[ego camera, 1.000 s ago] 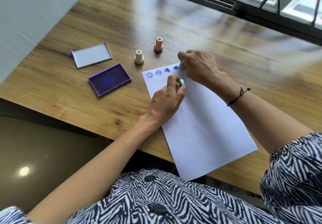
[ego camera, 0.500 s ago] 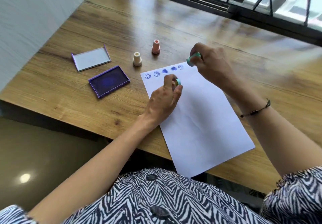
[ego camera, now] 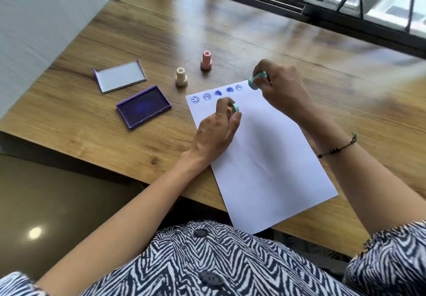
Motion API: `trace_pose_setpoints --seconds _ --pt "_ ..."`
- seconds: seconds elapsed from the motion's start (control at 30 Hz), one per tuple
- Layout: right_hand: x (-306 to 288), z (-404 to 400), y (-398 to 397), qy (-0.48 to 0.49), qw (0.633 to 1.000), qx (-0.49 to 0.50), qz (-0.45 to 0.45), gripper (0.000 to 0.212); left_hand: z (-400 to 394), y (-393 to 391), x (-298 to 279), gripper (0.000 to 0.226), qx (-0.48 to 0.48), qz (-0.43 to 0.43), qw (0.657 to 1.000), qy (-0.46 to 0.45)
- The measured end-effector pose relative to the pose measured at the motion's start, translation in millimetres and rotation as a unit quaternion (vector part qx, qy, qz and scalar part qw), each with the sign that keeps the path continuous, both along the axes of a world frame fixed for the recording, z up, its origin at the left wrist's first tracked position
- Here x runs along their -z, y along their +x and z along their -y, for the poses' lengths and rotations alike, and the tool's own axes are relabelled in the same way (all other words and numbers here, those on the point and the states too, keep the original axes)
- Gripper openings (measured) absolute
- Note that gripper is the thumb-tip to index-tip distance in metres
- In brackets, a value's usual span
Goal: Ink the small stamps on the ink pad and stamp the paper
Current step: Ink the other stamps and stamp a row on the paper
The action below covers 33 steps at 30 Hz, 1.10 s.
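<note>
A white sheet of paper (ego camera: 265,157) lies on the wooden table (ego camera: 161,30), with a row of several blue stamp marks (ego camera: 217,93) along its top edge. My right hand (ego camera: 281,88) grips a teal stamp (ego camera: 257,81), tilted and lifted just off the paper's top right corner. Over the paper below the marks, my left hand (ego camera: 217,127) pinches a small teal cap (ego camera: 235,107). The open purple ink pad (ego camera: 144,106) lies left of the paper. A cream stamp (ego camera: 181,77) and a pink stamp (ego camera: 206,60) stand upright beyond the paper.
The ink pad's lid (ego camera: 119,76) lies open side up behind the pad. A dark window frame with bars (ego camera: 322,3) runs along the table's far edge. A white wall (ego camera: 34,19) borders the left side. The table's near edge is at my lap.
My right hand has lifted the teal stamp off the paper's top edge, leaving a new blue mark at the end of the row. My left hand has stayed in place.
</note>
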State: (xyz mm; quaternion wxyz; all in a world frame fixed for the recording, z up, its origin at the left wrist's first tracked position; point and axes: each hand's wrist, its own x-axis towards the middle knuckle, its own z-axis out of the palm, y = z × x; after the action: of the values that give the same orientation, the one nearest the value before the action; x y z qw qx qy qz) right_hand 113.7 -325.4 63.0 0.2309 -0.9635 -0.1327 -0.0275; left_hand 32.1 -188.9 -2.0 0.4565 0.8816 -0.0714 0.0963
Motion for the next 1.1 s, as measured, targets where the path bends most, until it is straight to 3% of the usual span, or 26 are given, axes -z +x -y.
trace_pose_setpoints --seconds 0.2,0.33,0.57,0.7,0.83,0.9,1.1 --pt "0 -1 -3 0.022 1.0 0.001 0.0 0.013 -2 -2 -5 0.034 -0.016 -0.013 0.998 -0.057" --pt "-5 -11 -5 0.054 0.998 -0.019 -0.01 0.012 -16 -7 -14 0.032 -0.057 0.023 0.992 -0.109" --pt "-4 -99 -20 0.067 0.983 -0.169 0.0 0.013 -88 -36 -12 0.03 -0.272 0.074 0.945 -0.167" --pt "7 -165 -27 -0.001 0.959 -0.283 0.009 0.015 -117 -48 -6 0.028 -0.363 0.067 0.905 -0.212" --pt "25 -196 -26 -0.085 0.944 -0.319 0.004 0.013 -127 -46 -1 0.025 -0.368 0.062 0.889 -0.266" --pt "33 -199 -26 -0.09 0.939 -0.331 0.016 0.008 -129 -43 0 0.024 -0.361 0.058 0.883 -0.293" --pt "38 -201 -26 -0.096 0.935 -0.341 0.03 0.019 -132 -39 6 0.022 -0.329 0.022 0.888 -0.321"
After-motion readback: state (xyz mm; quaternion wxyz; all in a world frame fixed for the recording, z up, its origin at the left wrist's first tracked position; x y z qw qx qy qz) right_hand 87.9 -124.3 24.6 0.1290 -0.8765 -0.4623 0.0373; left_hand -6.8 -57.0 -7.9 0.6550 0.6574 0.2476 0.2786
